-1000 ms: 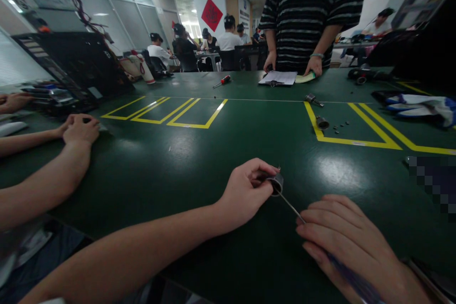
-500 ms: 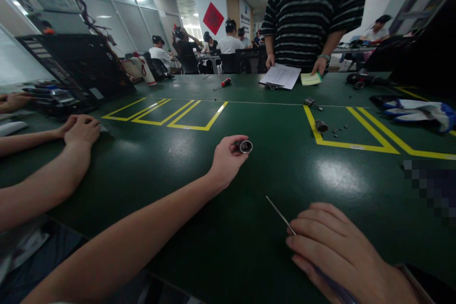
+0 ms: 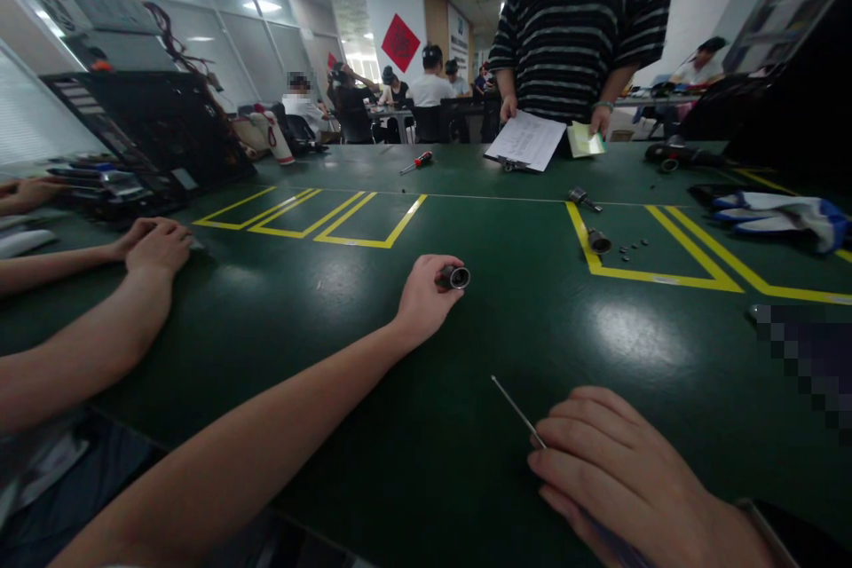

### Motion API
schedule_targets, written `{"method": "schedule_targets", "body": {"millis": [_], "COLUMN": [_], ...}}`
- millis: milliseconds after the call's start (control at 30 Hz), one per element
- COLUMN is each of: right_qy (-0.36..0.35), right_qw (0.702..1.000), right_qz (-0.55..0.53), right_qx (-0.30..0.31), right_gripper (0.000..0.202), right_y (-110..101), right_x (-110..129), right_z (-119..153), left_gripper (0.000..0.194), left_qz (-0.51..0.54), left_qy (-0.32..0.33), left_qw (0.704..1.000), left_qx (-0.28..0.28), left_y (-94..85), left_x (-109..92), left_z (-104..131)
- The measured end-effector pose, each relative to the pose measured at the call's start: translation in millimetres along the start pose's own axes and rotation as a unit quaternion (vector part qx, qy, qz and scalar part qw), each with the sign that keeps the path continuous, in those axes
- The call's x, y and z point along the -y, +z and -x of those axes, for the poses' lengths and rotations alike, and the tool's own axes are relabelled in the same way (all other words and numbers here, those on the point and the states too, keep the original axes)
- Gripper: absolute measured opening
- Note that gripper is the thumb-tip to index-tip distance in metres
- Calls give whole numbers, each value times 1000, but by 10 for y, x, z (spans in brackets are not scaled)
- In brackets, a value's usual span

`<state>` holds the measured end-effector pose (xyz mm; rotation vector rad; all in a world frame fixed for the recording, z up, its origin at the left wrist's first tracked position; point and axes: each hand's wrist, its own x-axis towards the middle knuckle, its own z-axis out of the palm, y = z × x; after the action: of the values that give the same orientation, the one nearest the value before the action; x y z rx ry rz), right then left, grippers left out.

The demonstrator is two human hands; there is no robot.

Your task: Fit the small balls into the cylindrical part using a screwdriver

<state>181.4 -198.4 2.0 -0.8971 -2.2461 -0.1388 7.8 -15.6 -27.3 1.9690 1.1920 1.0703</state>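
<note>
My left hand is closed around a hollow metal cylinder, its round open end facing me above the green table. Lower right, my right hand grips a screwdriver; the thin shaft points up and left, and most of the handle is hidden under my fingers. The tip is apart from the cylinder. Within a yellow-taped area lie a similar metal cup-shaped part and several small dark pieces. Just beyond, a metal part with a narrow shank rests near the tape.
A red-handled screwdriver lies at the far side. White-and-blue gloves and a dark power tool are at right. Across the table a person holds a clipboard and yellow paper. Another person's hands rest at left.
The cylinder in my left hand has turned slightly, showing more of its side. My right hand and the screwdriver have shifted slightly down and left. The standing person's yellow paper has tilted.
</note>
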Motion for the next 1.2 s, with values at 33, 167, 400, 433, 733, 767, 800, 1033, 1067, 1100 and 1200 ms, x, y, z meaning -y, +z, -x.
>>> {"method": "schedule_targets", "body": {"millis": [33, 167, 400, 433, 733, 767, 800, 1033, 1067, 1100, 1200], "right_qy": [0, 1, 27, 37, 371, 400, 415, 412, 405, 397, 378], "right_qw": [1000, 1000, 999, 998, 880, 851, 825, 763, 776, 792, 846], "right_qz": [0, 0, -28, -38, -296, -333, -367, -464, -454, -439, -364], "right_qx": [2, 9, 11, 17, -28, -70, -113, -180, -168, -152, -98], "right_gripper": [21, 20, 15, 16, 32, 30, 27, 6, 7, 9, 14], "right_y": [-2, -24, -100, -114, -149, -121, -84, 291, 325, 347, 348], "right_x": [1, 2, -26, -32, -315, -368, -418, -614, -619, -618, -581], "right_z": [-2, -4, -10, -13, -395, -467, -534, -602, -564, -527, -452], "left_gripper": [36, 32, 34, 34, 19, 19, 19, 17, 16, 14, 12], "left_qz": [-14, -69, -80, -72, -95, -92, -89, -101, -101, -102, -110], "left_qy": [2, 27, 93, 87, 118, 118, 114, 93, 101, 110, 135], "left_qw": [1000, 997, 992, 993, 985, 985, 985, 980, 979, 977, 973], "left_qx": [3, 5, 32, 43, 87, 88, 90, 144, 147, 150, 154], "left_y": [-6, -25, 22, 37, 104, 97, 88, 43, 45, 48, 56], "left_x": [-22, -81, -117, -120, -66, -62, -62, -119, -122, -124, -123], "left_z": [8, 28, 66, 68, -69, -81, -88, -64, -56, -49, -28]}}
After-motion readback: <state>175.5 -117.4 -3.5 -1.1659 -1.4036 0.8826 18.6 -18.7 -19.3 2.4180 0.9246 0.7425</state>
